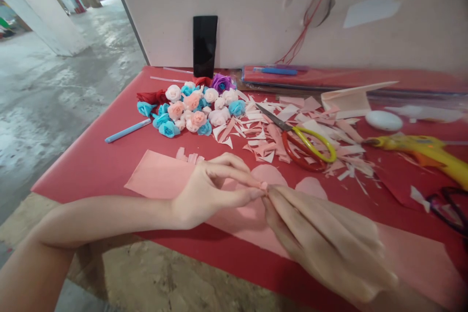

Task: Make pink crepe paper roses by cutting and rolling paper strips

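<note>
Both hands meet over the front of the red-covered table. Between the thumb and fingertips of my left hand (219, 183) is a small pink paper piece (263, 186), mostly hidden by the fingers. The fingertips of my right hand (325, 234) pinch the same piece from the other side. Beneath them lies a long pink paper strip (161, 170), running from the left to the lower right. Rounded pink paper petals (268, 174) rest just behind the fingers.
Paper flowers (192, 102) in several colours cluster at the back left, before an upright phone (204, 46). Scissors (292, 129) lie on paper scraps (256, 131). A yellow glue gun (420, 146) and dark-handled scissors (449, 209) sit right; a blue pen (127, 130) lies left.
</note>
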A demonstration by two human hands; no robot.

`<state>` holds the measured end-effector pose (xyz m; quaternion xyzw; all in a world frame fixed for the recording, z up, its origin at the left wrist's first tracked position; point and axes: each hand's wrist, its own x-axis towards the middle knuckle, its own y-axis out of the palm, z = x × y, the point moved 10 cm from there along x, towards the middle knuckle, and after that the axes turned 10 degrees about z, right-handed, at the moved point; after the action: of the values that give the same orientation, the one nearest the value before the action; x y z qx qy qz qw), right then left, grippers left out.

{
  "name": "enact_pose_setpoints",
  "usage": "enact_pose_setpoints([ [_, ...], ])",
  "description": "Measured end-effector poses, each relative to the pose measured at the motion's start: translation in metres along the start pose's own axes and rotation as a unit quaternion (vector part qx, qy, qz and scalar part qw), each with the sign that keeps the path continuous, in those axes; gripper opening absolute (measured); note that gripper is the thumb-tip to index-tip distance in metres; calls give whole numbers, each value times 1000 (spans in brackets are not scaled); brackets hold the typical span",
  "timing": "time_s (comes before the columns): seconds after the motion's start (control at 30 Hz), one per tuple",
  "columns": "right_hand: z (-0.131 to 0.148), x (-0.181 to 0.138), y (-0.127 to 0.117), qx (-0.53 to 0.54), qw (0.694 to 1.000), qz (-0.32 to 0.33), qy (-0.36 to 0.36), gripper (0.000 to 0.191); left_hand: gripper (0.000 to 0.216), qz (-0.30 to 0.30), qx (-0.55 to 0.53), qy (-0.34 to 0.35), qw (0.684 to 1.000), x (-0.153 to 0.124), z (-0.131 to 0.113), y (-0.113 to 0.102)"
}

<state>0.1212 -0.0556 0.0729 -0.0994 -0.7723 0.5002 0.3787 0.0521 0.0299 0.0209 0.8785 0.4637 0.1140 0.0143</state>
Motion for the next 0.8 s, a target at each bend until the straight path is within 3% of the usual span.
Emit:
enact_pose_setpoints([
  [0.1,1,5,-12,-21,999,-39,-16,20,15,-10,-22,-17,1000,0,3,1],
  [0.2,-6,11,-12,1,1000,-24,3,29,15,-7,-49,-38,998,1,5,4],
  [0.33,-35,7,-15,86,988,-38,125,25,15,2,-57,-47,997,3,3,8],
  [0.43,-66,-9,-22,208,936,-102,267,13,14,0,-37,-38,999,6,-1,7],
  [0.6,-83,-14,-6,412,838,-95,345,23,27,-23,-6,-47,999,12,-7,3],
  [0.7,-83,-14,3,451,817,-83,351,24,34,-43,-1,-37,998,17,-12,0],
  [0.8,-80,-13,6,446,827,-76,333,24,27,-44,24,-14,999,21,-17,0],
])
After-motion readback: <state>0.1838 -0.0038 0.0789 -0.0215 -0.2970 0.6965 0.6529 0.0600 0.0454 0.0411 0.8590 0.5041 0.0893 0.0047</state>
